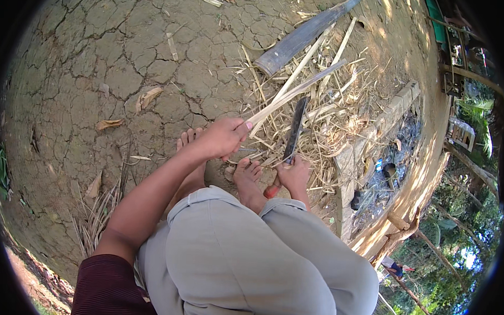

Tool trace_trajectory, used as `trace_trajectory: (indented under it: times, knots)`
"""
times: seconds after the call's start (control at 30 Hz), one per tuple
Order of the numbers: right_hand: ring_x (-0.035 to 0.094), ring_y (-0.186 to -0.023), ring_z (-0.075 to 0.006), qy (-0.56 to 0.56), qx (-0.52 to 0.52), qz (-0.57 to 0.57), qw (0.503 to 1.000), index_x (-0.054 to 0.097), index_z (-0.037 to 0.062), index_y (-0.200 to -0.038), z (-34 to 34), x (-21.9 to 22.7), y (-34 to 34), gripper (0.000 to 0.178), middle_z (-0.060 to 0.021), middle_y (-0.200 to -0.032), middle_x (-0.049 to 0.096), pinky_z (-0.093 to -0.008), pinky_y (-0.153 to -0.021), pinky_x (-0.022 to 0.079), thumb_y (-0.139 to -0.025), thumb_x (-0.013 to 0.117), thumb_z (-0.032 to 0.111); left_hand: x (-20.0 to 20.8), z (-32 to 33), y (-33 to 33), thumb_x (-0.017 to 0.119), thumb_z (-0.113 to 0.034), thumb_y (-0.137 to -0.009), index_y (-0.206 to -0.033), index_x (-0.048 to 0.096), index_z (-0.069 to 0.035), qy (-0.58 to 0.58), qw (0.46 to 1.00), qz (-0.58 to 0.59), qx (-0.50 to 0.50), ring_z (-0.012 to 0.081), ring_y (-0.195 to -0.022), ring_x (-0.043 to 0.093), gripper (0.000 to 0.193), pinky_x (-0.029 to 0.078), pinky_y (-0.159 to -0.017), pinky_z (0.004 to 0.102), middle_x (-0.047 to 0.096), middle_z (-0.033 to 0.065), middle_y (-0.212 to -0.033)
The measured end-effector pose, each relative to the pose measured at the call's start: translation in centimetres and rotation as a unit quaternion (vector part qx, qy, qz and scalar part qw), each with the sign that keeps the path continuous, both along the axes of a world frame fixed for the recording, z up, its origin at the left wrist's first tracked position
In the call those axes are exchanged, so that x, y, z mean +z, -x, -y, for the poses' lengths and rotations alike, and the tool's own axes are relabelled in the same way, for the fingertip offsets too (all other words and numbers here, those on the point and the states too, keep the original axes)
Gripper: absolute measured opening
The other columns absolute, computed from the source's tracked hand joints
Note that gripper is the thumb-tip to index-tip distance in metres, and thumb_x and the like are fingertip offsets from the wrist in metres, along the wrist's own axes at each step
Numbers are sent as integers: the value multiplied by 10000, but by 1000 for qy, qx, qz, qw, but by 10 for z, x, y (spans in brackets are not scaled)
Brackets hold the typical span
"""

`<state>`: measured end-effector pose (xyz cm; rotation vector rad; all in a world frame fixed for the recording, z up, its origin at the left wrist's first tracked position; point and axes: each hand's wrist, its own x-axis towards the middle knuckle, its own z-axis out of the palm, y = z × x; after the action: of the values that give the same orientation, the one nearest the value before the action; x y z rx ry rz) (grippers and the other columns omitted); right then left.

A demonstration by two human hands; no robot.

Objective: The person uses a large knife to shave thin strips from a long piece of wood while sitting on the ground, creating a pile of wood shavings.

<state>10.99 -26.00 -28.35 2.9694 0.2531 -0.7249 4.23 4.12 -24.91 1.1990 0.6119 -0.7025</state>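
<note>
My left hand (226, 137) is closed round the near end of a long, pale split strip of wood or bamboo (290, 96), which slants away to the upper right. In my right hand (293, 174) is a machete (295, 128); its dark blade points up and away, and part of its red handle shows below my fist. The blade stands just right of the strip, with a small gap visible between them. Beneath both lies a heap of thin, pale shavings (325, 121) on the ground, in front of my bare feet (248, 182).
A thick dark split length (303, 40) lies beyond the shavings. On the right, a low block border (375, 128) edges a patch of ash (396, 157). Dry leaves (147, 98) lie on the cracked earth to the left, with a bundle of thin sticks (99, 221) nearer me.
</note>
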Motion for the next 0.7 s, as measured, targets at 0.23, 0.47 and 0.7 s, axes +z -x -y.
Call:
trace_trajectory:
  times: [0.23,0.47,0.7]
  knots:
    - [662,-590,-216,-292,-426,-159,841,381,49,-1274,12,25,-15,441,-148,-952,626,-306,-395,479,-920,626,146,-5,9,10,468,-449,-1046,-794,559,-87,-118,990,81,12,87,-556,431,450,368,-537,285,484,-23,-612]
    - [665,-710,-218,-120,-217,30,968,255,41,-1539,15,113,-43,1005,-227,-1177,574,-322,-535,534,-775,863,276,-3,4,10,449,-361,-1046,-870,544,-89,-41,996,18,74,75,-505,363,338,291,-454,265,432,-53,-637]
    - [587,-636,-145,-137,-150,172,964,375,47,-1524,-13,212,-81,840,-80,-797,640,-335,-604,489,-821,819,171,7,-3,-2,419,-321,-1055,-982,542,-82,55,995,-8,80,61,-456,320,279,242,-401,244,407,-43,-651]
